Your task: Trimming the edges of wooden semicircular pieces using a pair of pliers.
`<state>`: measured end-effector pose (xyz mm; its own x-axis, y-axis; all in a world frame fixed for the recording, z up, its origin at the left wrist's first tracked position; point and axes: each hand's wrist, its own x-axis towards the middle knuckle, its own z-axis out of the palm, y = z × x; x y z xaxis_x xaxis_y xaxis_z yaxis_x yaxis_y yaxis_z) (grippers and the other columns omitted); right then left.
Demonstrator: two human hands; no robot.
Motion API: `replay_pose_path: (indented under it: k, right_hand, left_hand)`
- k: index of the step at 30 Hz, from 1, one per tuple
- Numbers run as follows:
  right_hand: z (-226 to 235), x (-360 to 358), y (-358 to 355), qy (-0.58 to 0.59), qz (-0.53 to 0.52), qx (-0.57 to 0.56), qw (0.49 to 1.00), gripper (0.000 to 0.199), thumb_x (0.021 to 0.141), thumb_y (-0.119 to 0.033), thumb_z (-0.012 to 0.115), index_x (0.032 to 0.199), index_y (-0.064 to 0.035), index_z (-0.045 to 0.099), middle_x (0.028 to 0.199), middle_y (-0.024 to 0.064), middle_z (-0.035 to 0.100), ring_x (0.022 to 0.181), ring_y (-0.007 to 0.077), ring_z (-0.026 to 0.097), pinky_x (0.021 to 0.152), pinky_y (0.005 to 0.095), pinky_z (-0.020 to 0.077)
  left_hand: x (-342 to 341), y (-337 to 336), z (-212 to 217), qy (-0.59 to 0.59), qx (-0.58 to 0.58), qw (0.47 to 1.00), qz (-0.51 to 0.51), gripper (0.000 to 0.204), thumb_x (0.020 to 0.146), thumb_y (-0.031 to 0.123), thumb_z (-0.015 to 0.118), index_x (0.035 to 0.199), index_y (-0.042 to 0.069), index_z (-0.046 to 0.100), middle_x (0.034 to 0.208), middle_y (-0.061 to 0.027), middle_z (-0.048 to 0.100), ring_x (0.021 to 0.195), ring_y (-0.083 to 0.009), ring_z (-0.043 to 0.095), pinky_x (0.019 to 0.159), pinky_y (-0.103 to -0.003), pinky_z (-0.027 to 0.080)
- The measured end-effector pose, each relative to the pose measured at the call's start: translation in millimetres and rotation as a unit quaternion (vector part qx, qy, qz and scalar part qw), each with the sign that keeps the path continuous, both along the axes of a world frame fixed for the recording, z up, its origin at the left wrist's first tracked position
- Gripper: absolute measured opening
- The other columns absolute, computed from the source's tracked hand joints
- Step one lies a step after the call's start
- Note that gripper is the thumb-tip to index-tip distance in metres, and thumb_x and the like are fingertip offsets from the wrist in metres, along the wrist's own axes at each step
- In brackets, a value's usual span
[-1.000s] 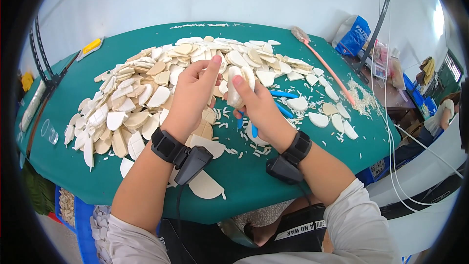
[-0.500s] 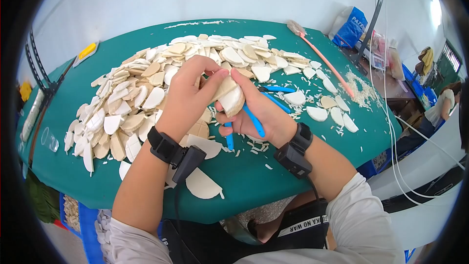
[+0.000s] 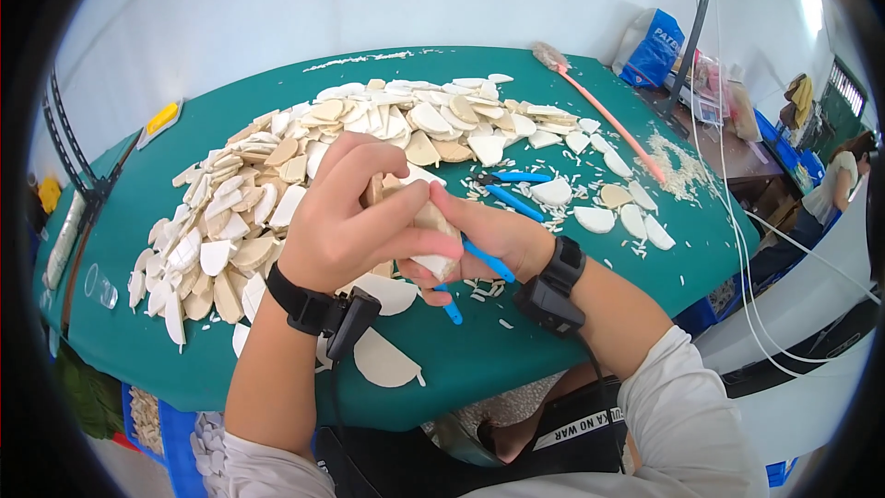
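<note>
Green-covered worktop [image 3: 516, 350] before a pale wall [image 3: 369, 0], seen from above by a wearer with two bare hands. Left hand [image 3: 355, 207]: fingers curled about a small stack [image 3: 435, 263] of white and beige pieces, which is held above the middle of the worktop, between the two hands. Right hand [image 3: 498, 235]: closed around blue-handled pliers [image 3: 490, 261], whose head is hidden; its thumb lies against the stack. Each wrist bears a black band with a boxy device.

A broad pile [image 3: 244, 198] of half-disc pieces covers much of the worktop's left half and runs toward the far edge. One white half-disc [image 3: 385, 360] lies apart near the near edge. Second pliers [image 3: 518, 204], also blue-handled, rest right of centre among scattered white strips, with several loose half-discs [image 3: 636, 221] farther toward the right edge. A pink-handled brush [image 3: 608, 115] slants from the far edge to a heap of trimmings [image 3: 682, 171] at the right.

Near the left edge lies a clear cup [image 3: 100, 288]; at the far left corner, a yellow-and-white tool [image 3: 162, 117]. Beyond the far right corner stands a blue-and-white bag [image 3: 654, 48]. Another person [image 3: 834, 184] appears well to the right.
</note>
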<state>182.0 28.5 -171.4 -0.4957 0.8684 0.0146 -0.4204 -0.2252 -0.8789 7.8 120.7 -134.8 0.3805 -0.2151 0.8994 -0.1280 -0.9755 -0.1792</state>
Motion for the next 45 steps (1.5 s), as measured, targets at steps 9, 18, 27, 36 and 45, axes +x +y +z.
replay_pose_path:
  k: [9,18,27,36,45]
  right_hand:
    - [0,-7,3,0.058,-0.062,0.067,0.994,0.045,0.110,-0.048,0.039,0.120,-0.0079,0.056,0.095,0.0055,0.061,0.080,0.0159,0.058,0.070,0.0356,0.0511]
    - [8,6,8,0.040,-0.202,0.057,0.977,0.057,0.109,-0.056,0.033,0.144,-0.0124,0.045,0.117,0.0021,0.062,0.094,0.0125,0.059,0.073,0.0339,0.0507]
    - [6,10,10,0.013,-0.160,0.093,0.983,0.065,0.107,-0.063,0.027,0.149,-0.0150,0.040,0.124,0.0042,0.060,0.096,0.0157,0.061,0.071,0.0342,0.0516]
    - [7,2,11,0.024,-0.192,0.100,0.976,0.058,0.108,-0.059,0.032,0.135,-0.0101,0.049,0.109,0.0061,0.064,0.085,0.0148,0.061,0.066,0.0333,0.0511]
    - [8,-1,13,0.023,-0.291,0.049,0.955,0.049,0.108,-0.051,0.042,0.132,-0.0083,0.051,0.102,0.0072,0.067,0.082,0.0147,0.060,0.065,0.0323,0.0502]
  left_hand:
    - [4,11,-7,-0.053,-0.117,0.984,0.127,0.055,0.064,0.034,0.091,0.104,0.003,0.067,0.098,-0.0103,0.057,0.088,-0.0273,0.057,0.072,-0.034,0.049]
    - [9,6,-4,0.126,-0.292,0.944,0.090,0.074,0.068,0.027,0.094,0.131,0.006,0.062,0.115,-0.0081,0.053,0.090,-0.0194,0.056,0.073,-0.032,0.049]
    - [10,19,-12,0.204,-0.443,0.869,-0.087,0.078,0.075,0.026,0.088,0.145,0.018,0.055,0.110,-0.0025,0.044,0.078,-0.0085,0.044,0.064,-0.022,0.040]
    - [1,21,-6,0.247,-0.456,0.853,-0.060,0.082,0.076,0.027,0.088,0.149,0.021,0.051,0.107,-0.0020,0.044,0.075,-0.0083,0.041,0.064,-0.023,0.039]
    - [-7,29,1,0.091,-0.668,0.662,-0.328,0.067,0.089,0.015,0.056,0.154,0.010,0.041,0.113,-0.0024,0.046,0.089,-0.0101,0.045,0.081,-0.029,0.044]
